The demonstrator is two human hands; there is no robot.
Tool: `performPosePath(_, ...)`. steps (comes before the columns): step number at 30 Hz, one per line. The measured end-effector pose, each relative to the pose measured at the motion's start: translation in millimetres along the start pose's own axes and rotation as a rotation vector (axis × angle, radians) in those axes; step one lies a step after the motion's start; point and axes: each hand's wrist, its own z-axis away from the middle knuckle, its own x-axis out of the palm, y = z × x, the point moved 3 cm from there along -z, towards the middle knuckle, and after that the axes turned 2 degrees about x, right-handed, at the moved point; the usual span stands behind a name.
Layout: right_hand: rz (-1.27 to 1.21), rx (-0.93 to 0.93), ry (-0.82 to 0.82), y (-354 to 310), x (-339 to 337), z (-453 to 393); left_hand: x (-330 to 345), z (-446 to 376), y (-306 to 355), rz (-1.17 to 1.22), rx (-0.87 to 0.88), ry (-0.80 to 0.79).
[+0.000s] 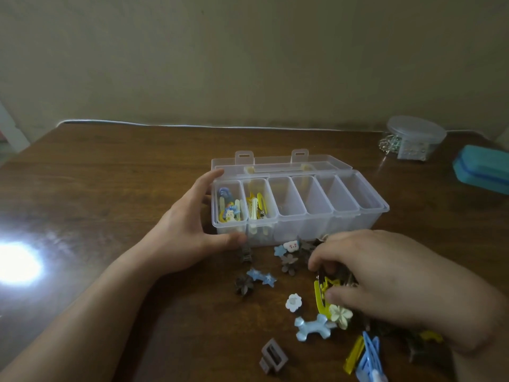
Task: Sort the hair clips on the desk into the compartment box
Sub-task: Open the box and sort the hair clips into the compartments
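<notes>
- Head view, from the left: the left hand (190, 232) is spread wide around the near-left corner of the clear box (358, 216), thumb on the front wall, fingers up the end wall; it steadies the box and carries nothing.
- Just inside that hold, the first compartment has blue and cream clips, the next has yellow ones (257, 205); the four beyond look empty.
- Right hand (385, 277) is curled down into the loose clips; fingertips are pinched at a yellow clip (321, 295), though whether it is truly gripped I cannot tell.
- Around that pinch lie a cream flower (341, 315), a blue bone-shaped clip (312, 328) and brown flowers.
- Risk: neighbours could snag and drag along, or a springy clip could slip and skid across the desk.
- Risk: if the left hand lets go, a nudge may shove the light box.
- Desk (110, 188) is dark glossy wood with strong glare at left; a plain beige wall stands behind, and a round tub (416, 133) and a teal case (482, 169) sit far right.
</notes>
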Motion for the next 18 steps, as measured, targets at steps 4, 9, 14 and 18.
performPosePath(4, 0.060, -0.044, 0.012, -10.4, 6.1, -4.5, 0.1, 0.1, 0.7, 0.002, -0.002, -0.004)
performPosePath(9, -0.013, -0.065, 0.080, -13.3, 4.9, -7.2, 0.1, 0.5, 0.5, -0.004, -0.003, -0.002)
performPosePath(14, -0.153, -0.097, 0.064, -1.9, -0.3, -5.7, 0.3, 0.7, 0.8, -0.005, -0.005, -0.005)
performPosePath(18, -0.609, -0.066, 0.353, 16.4, -20.2, -9.3, 0.2, 0.8, 0.6, -0.003, -0.004, -0.010)
